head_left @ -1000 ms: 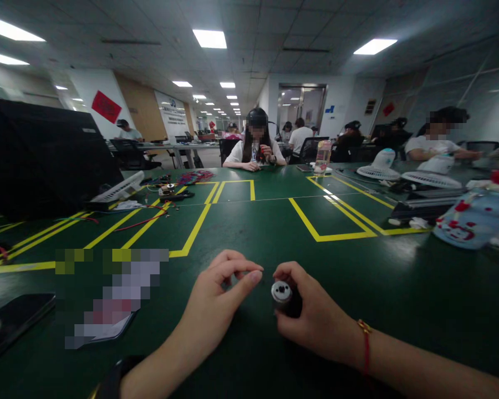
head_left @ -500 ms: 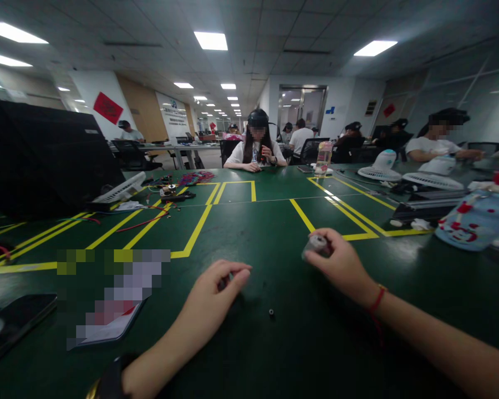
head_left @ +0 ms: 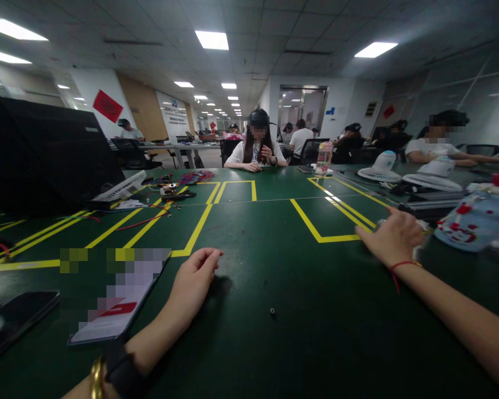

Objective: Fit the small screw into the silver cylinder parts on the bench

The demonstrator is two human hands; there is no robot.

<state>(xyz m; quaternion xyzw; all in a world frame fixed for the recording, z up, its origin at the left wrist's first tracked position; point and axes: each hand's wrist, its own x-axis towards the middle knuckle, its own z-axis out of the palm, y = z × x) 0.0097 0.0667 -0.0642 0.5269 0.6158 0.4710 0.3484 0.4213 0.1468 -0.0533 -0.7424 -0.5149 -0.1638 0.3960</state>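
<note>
My left hand [head_left: 193, 282] rests on the green table [head_left: 274, 249], fingers curled together against the thumb; what they pinch, if anything, is hidden. A tiny dark part [head_left: 271, 312] lies loose on the table between my arms. My right hand [head_left: 393, 238] is stretched far to the right, at the corner of a yellow tape line [head_left: 336, 237], beside small white bits and a black tray [head_left: 424, 209]. I see only its back; the fingers are mostly hidden, and the small silver cylinder it held is out of sight.
A flat card or device [head_left: 108, 316] and a dark phone [head_left: 16, 321] lie at left. A black monitor [head_left: 45, 155] with wires stands behind. A blue bottle [head_left: 474, 221] and desk fans [head_left: 378, 166] are at right. Other people sit across the table [head_left: 255, 147].
My right hand carried the silver cylinder up and away to the right, leaving a tiny dark part on the table. My left hand drew back slightly to the left.
</note>
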